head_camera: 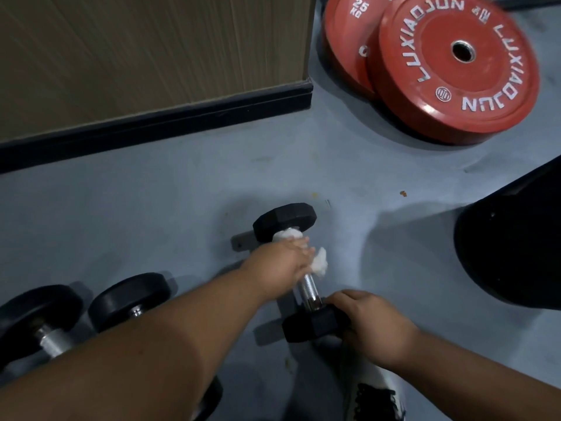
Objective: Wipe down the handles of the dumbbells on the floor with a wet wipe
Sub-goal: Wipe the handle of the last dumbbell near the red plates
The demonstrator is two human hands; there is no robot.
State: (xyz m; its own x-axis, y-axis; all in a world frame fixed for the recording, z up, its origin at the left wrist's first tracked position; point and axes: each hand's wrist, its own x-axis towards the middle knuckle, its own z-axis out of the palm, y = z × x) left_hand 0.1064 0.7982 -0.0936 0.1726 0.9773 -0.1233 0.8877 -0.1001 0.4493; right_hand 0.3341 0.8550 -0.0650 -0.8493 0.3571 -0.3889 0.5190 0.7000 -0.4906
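Observation:
A small black hex dumbbell point(308, 288) lies on the grey floor at the centre, its chrome handle running from a far head to a near head. My left hand point(282, 264) grips the far part of the handle with a crumpled white wet wipe point(318, 261) wrapped around it; bits of wipe stick out on both sides of my fingers. My right hand point(368, 320) holds the near head point(315, 326), fingers curled over it. Two more black dumbbells point(39, 317) point(130, 299) lie at lower left, partly hidden by my left forearm.
Two red 25 kg weight plates point(452, 65) lean together at upper right. A wood-panel wall with a black skirting board point(151, 123) runs along the upper left. A large black object point(513, 244) stands at the right. My white shoe with black laces point(376, 399) is at the bottom.

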